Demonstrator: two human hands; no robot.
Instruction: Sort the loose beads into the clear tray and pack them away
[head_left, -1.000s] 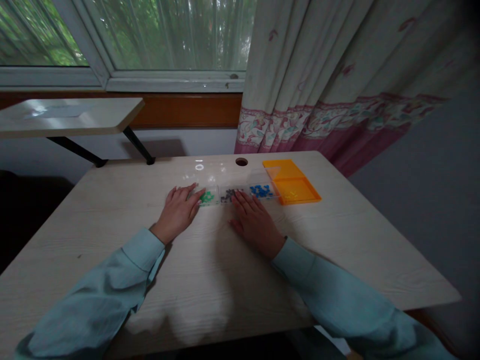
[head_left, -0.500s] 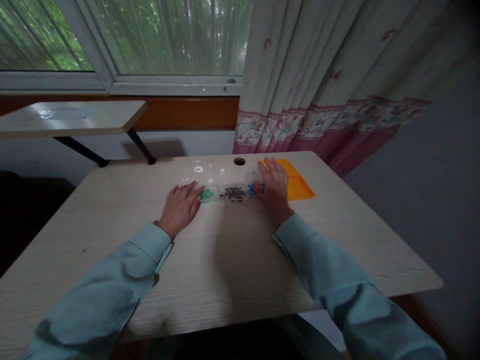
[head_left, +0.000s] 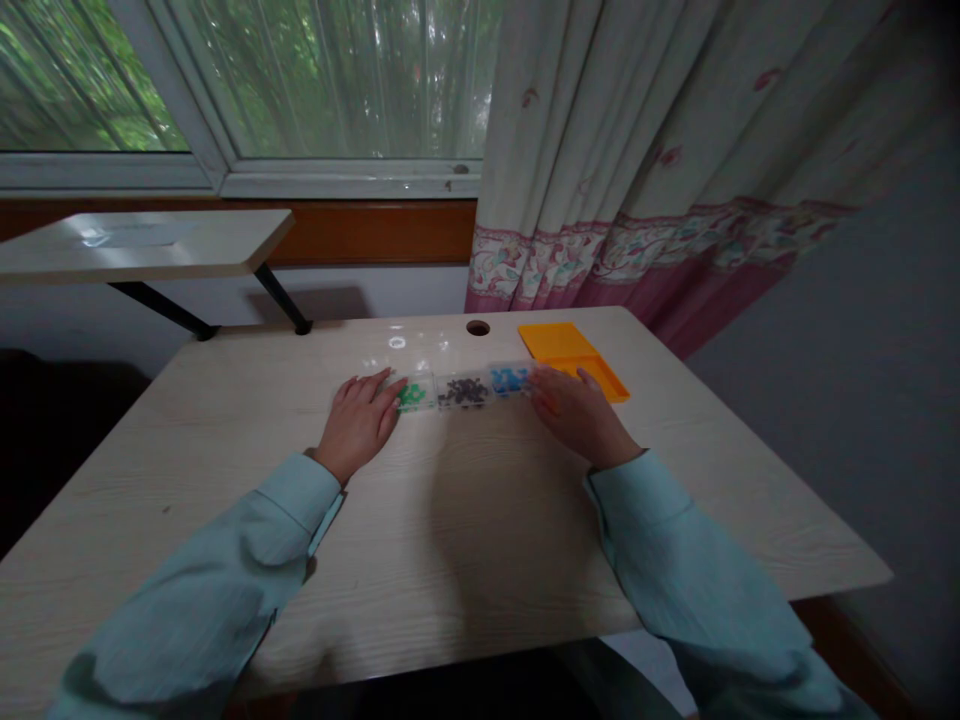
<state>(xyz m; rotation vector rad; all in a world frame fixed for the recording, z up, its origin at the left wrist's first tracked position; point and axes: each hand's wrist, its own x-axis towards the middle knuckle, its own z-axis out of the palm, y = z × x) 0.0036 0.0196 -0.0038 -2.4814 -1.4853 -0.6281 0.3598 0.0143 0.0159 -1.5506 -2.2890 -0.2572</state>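
Observation:
Three clear plastic boxes stand end to end in a row on the table. The left box holds small green pieces, the middle box dark ones, and the right box blue ones. My left hand lies with fingers spread at the left end of the row, fingertips on the green pieces' box; what is under the palm is hidden. At the other end, my right hand has its fingers stretched out beside the blue pieces' box, seemingly touching its end. It partly covers a yellow divided tray.
The pale wooden table has a round cable hole near its back edge. A raised shelf on black legs stands at the back left. A curtain hangs behind the table's right side.
My right hand has moved from above the blue pieces' box to its right end, turning sideways. More of the blue pieces and yellow tray now shows. My left hand stays in place.

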